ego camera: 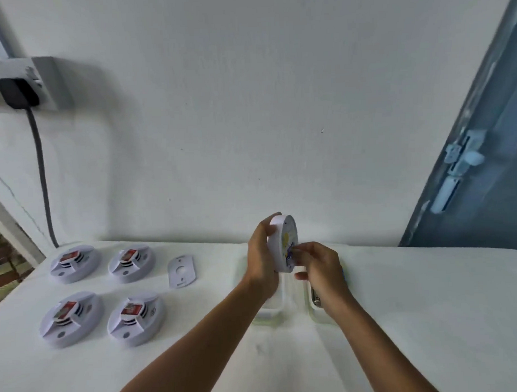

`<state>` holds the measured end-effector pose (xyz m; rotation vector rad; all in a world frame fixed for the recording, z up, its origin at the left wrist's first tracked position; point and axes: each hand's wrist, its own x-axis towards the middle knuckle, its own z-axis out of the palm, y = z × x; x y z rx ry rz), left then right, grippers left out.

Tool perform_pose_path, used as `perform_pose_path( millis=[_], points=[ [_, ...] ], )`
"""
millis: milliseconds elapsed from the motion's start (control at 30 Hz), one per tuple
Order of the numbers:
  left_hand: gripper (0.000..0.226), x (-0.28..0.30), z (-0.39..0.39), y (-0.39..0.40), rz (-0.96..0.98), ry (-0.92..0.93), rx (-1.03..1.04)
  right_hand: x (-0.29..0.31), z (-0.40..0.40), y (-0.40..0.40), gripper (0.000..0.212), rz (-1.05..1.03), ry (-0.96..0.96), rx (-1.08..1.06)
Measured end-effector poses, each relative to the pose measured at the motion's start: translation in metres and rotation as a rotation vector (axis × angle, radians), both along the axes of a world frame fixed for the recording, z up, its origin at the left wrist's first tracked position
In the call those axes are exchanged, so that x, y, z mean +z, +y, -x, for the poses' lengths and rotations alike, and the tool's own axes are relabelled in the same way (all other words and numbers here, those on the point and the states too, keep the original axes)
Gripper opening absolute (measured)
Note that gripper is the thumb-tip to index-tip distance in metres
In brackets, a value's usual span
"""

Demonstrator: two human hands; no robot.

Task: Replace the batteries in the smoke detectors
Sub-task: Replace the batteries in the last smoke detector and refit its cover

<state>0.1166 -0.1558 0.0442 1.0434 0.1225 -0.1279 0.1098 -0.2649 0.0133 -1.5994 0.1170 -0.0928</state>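
My left hand (260,254) grips a round white smoke detector (283,239) on edge above the table, its back turned to the right. My right hand (318,265) reaches into that back side, fingertips pinching something small and blue-purple there; what it is stays too blurred to tell. Several more white smoke detectors lie face up at the left of the table, among them one at the back (75,263) and one at the front (135,317). Each carries a red-labelled piece on top.
A white mounting plate (180,271) lies beside the detectors. Two shallow clear trays (270,314) (317,308) sit under my hands; the right one holds something metallic. A wall socket with a black plug (17,92) and hanging cable is at left, a blue door (485,173) at right.
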Motion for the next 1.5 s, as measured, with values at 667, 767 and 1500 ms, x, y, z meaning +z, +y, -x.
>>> perform_pose_path(
  millis=[667,767,1500],
  points=[
    [0.062,-0.012,0.019,-0.117,-0.463,-0.434,0.147,-0.014,0.003,-0.059,0.027,-0.179,-0.051,-0.428],
    [0.061,-0.013,0.014,-0.112,-0.487,-0.447,0.198,-0.007,0.009,-0.062,0.008,-0.092,-0.068,-0.423],
    [0.023,-0.022,-0.013,-0.076,-0.190,0.079,0.153,-0.018,-0.041,-0.096,0.023,1.079,0.318,0.129]
  ],
)
